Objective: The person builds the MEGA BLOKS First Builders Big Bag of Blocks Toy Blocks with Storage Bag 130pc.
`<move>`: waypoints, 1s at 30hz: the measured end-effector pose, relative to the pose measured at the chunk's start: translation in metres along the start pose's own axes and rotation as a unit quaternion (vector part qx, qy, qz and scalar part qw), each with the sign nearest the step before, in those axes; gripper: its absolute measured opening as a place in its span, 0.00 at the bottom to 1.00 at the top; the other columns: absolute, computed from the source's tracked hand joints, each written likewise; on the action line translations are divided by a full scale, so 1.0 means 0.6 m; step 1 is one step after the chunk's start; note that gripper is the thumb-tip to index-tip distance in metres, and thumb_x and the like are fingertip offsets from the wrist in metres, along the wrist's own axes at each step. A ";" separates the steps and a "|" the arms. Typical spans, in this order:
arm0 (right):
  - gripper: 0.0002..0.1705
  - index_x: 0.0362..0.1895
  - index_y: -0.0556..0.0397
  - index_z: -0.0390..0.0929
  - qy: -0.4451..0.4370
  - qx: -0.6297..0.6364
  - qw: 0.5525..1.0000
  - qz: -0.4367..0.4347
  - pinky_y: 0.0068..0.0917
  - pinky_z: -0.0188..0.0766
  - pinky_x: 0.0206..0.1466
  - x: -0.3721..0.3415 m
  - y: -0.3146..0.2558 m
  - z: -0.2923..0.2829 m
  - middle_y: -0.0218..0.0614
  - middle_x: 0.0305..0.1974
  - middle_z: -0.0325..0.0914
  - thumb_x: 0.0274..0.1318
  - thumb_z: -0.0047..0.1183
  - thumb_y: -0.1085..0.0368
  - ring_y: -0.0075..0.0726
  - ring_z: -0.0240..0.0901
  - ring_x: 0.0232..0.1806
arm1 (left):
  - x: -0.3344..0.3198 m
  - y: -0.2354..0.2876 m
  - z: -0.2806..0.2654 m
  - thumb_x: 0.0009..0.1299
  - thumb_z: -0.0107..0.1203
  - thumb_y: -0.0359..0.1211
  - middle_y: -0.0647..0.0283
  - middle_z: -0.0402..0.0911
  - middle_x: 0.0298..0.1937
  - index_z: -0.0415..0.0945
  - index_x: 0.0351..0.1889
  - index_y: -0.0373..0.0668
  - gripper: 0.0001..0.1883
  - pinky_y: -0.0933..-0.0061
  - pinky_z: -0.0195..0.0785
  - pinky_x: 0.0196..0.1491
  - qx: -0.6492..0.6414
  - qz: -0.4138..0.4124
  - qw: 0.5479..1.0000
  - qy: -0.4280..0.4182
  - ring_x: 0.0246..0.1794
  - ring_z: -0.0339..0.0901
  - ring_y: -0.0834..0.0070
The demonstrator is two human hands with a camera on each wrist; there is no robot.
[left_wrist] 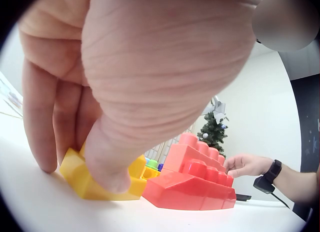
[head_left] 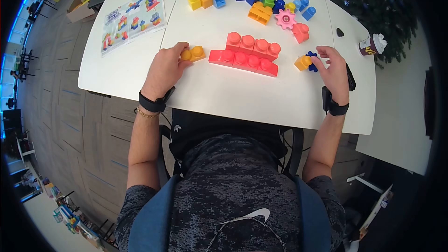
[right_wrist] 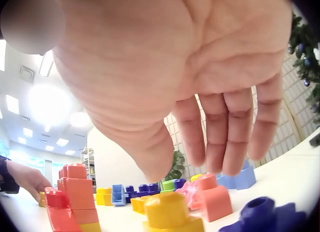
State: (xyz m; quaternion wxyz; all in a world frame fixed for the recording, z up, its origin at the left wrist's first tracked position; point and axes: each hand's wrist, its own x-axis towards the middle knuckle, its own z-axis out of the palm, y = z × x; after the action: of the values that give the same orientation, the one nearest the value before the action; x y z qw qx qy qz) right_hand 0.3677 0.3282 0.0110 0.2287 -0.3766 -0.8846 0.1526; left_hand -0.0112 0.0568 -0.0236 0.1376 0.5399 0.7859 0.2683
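The left hand [head_left: 163,67], fingers pinching a yellow block [head_left: 199,52], likely steadies it in from the near edge of the counter [head_left: 210,94]; the right hand [head_left: 334,72], fingers released, hovers beside a blue gear [right_wrist: 275,217].

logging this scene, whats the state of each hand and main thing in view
left hand: pinching left yellow block
left yellow block: held, studs up
right hand: holding nothing
right yellow block: stud up, unheld
dark blue gear: hub up, unheld
red blocks: row, studs up
coral blocks: row, studs up
picture sheet: printed side up
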 end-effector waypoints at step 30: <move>0.23 0.55 0.58 0.86 -0.122 0.096 0.980 -0.128 0.35 0.79 0.50 0.100 -0.155 0.087 0.43 0.42 0.87 0.57 0.75 0.62 0.46 0.84 0.43 | 0.006 0.017 0.003 0.66 0.76 0.30 0.45 0.91 0.49 0.81 0.63 0.36 0.27 0.59 0.84 0.52 0.048 -0.003 0.999 0.001 0.49 0.90 0.49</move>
State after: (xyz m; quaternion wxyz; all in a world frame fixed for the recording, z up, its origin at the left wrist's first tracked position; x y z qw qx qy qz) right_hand 0.2484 0.3049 0.0252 0.1718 -0.2155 -0.9280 0.2508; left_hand -0.0037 0.0635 -0.0192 0.1118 0.5431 0.7997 0.2302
